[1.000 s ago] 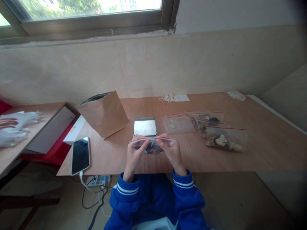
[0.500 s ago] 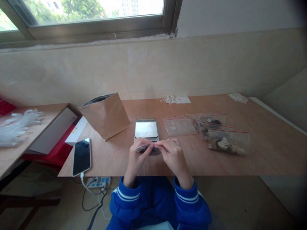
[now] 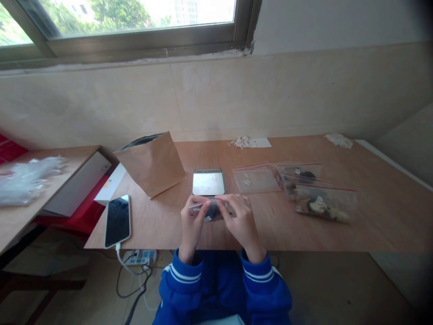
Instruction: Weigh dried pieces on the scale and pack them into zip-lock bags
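Note:
My left hand [image 3: 191, 220] and my right hand [image 3: 239, 217] both pinch the top edge of a small clear zip bag [image 3: 211, 210] with dark pieces inside. The bag is held low over the wooden table [image 3: 264, 225], just in front of a small silver scale [image 3: 208, 182]. The fingers of both hands press together along the bag's strip, and the right hand covers the bag's right half.
A brown paper bag [image 3: 152, 163] stands left of the scale. A phone [image 3: 117, 220] on a cable lies at the table's left corner. Empty zip bags [image 3: 257, 178] and filled ones [image 3: 321, 201] lie to the right. Paper scraps [image 3: 245, 142] sit by the wall.
The bag was held stretched wide between my hands. My hands have come together at its top edge and lowered it toward the table.

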Action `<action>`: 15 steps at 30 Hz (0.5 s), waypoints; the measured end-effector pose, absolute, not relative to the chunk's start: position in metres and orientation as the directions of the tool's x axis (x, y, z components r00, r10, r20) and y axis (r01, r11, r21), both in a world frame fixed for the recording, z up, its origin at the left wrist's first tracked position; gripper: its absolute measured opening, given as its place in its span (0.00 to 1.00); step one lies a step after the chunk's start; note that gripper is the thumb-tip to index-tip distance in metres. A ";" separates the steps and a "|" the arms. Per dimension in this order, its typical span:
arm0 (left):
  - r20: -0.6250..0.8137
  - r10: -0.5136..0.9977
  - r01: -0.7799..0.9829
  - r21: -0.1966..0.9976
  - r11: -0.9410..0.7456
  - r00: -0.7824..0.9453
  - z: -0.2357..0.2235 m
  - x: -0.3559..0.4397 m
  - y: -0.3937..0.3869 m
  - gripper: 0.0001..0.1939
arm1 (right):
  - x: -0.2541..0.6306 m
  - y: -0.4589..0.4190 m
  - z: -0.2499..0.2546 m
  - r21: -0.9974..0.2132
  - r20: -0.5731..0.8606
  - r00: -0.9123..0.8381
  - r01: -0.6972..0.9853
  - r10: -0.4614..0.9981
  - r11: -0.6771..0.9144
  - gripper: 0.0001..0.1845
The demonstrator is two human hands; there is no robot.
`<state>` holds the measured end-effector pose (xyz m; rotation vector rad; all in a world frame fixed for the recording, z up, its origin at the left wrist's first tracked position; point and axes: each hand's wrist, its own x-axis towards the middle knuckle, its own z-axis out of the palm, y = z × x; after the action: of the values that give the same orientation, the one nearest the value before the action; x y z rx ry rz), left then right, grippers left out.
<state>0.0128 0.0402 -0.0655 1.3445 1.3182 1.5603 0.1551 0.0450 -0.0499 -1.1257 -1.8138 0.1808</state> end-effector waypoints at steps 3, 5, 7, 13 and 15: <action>0.327 0.922 0.131 0.943 -0.305 -0.209 -0.067 0.013 0.040 0.09 | 0.154 0.046 -0.053 -0.538 0.656 -0.145 0.599 0.741 0.593 0.07; 0.370 0.909 0.151 0.926 -0.345 -0.190 -0.067 0.015 0.039 0.09 | 0.153 0.046 -0.055 -0.539 0.683 -0.128 0.576 0.719 0.614 0.09; 0.410 0.897 0.178 0.907 -0.382 -0.166 -0.066 0.016 0.039 0.08 | 0.153 0.045 -0.057 -0.546 0.699 -0.094 0.569 0.709 0.614 0.11; 0.438 0.884 0.205 0.892 -0.404 -0.163 -0.063 0.018 0.037 0.08 | 0.157 0.045 -0.055 -0.561 0.704 -0.066 0.559 0.707 0.611 0.11; 0.426 0.882 0.219 0.898 -0.383 -0.204 -0.064 0.016 0.037 0.08 | 0.161 0.047 -0.056 -0.550 0.692 -0.114 0.556 0.713 0.623 0.09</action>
<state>0.0164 0.0369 -0.0642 1.5303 1.3012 1.6322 0.1607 0.0473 -0.0562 -1.0289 -1.7876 0.1842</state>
